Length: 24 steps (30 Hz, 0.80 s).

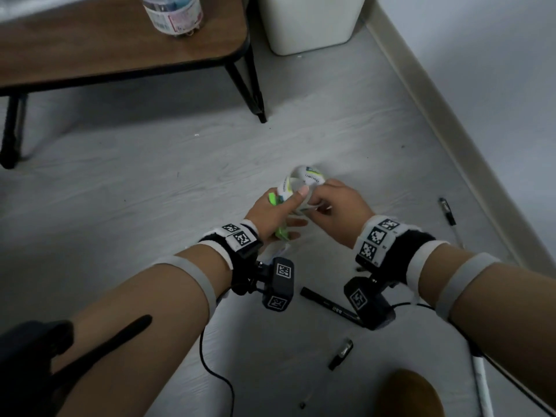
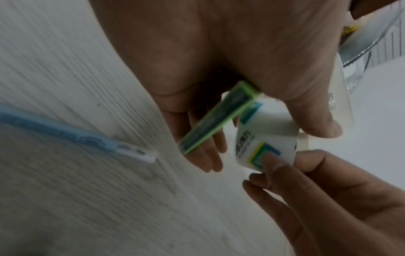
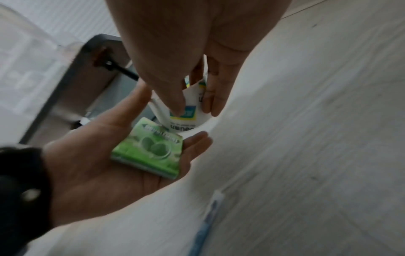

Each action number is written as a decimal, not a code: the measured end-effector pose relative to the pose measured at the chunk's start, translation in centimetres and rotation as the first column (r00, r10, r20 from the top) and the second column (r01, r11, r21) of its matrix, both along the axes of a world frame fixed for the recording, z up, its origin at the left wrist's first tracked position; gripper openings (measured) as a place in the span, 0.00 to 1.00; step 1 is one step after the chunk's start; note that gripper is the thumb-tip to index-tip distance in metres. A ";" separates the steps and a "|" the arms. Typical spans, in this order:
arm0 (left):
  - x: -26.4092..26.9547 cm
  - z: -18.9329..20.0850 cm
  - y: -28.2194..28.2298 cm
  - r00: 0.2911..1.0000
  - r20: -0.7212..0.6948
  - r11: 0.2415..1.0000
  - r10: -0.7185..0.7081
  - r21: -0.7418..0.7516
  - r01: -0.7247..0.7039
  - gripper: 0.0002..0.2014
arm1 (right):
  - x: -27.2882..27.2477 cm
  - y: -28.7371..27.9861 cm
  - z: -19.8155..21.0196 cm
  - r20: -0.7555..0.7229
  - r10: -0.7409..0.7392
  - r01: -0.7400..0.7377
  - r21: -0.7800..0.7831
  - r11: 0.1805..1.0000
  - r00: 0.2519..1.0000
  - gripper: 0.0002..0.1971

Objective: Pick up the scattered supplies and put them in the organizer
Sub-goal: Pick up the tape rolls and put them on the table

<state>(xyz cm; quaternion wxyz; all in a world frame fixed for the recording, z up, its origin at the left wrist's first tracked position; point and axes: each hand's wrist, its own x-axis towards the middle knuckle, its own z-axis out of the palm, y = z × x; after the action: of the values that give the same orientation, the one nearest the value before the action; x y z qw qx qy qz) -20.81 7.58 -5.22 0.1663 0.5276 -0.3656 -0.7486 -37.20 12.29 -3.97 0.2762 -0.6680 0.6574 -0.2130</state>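
Both hands meet low over the grey floor. My left hand [image 1: 278, 213] lies palm up with a flat green packet [image 3: 150, 147] across its fingers. Its thumb [image 2: 317, 126] presses a white box [image 2: 265, 147] with a blue and yellow label down beside the packet. My right hand [image 1: 334, 206] pinches that same white box [image 3: 186, 114] between thumb and fingers from the other side. In the head view the white box [image 1: 307, 176] shows above the left thumb. The edge of a clear plastic container [image 2: 372, 52] shows in the left wrist view.
On the floor lie a black marker [image 1: 328, 305], a small black clip [image 1: 341, 353], a black pen [image 1: 447, 210] by the right wall and a blue pen [image 2: 54, 133]. A low wooden table [image 1: 120, 55] with a bottle [image 1: 173, 13] and a white bin [image 1: 310, 22] stand behind.
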 end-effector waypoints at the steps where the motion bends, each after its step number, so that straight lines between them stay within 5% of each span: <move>1: 0.1 0.6 -0.3 0.999 -0.001 0.999 0.041 0.005 -0.041 0.17 | 0.6 -0.2 0.6 0.009 0.012 -0.012 -0.022 1.000 1.000 0.04; 6: 2.6 6.0 -4.0 0.989 0.050 0.988 0.143 -0.074 -0.139 0.07 | 2.9 -1.8 5.1 0.013 0.111 -0.108 -0.124 0.986 0.994 0.11; 12: 10.1 14.0 -9.5 0.992 -0.105 0.996 0.074 -0.042 -0.079 0.20 | 7.6 -7.7 13.8 -0.066 0.170 -0.182 -0.324 0.928 0.983 0.07; 14: 13.7 16.3 -11.5 0.973 -0.092 0.966 0.213 -0.130 -0.224 0.17 | 9.8 -9.9 16.7 -0.030 0.180 -0.177 -0.386 0.905 0.983 0.06; 16: 16.3 18.0 -13.3 0.896 -0.004 0.851 0.443 -0.314 -0.422 0.10 | 11.7 -11.8 18.4 0.023 0.221 -0.194 -0.392 0.899 0.975 0.04; 18: 18.5 19.5 -15.0 0.811 0.125 0.748 0.572 -0.484 -0.453 0.17 | 14.1 -14.1 19.1 0.018 0.246 -0.224 -0.353 0.908 0.969 0.04; 20: 19.9 20.7 -16.5 0.768 0.283 0.748 0.575 -0.563 -0.352 0.27 | 16.4 -16.9 19.3 -0.020 0.255 -0.251 -0.250 0.935 0.967 0.08; 24: 21.0 20.9 -19.7 0.714 0.506 0.786 0.485 -0.610 -0.101 0.29 | 18.8 -21.0 18.9 -0.088 0.199 -0.205 -0.077 0.976 0.976 0.22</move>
<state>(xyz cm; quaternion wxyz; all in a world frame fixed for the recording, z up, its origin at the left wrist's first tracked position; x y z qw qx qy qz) 0.17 -12.09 15.71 0.2953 0.7335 -0.5023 -0.3500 -18.45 -8.69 14.92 0.2413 -0.7505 0.5868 -0.1849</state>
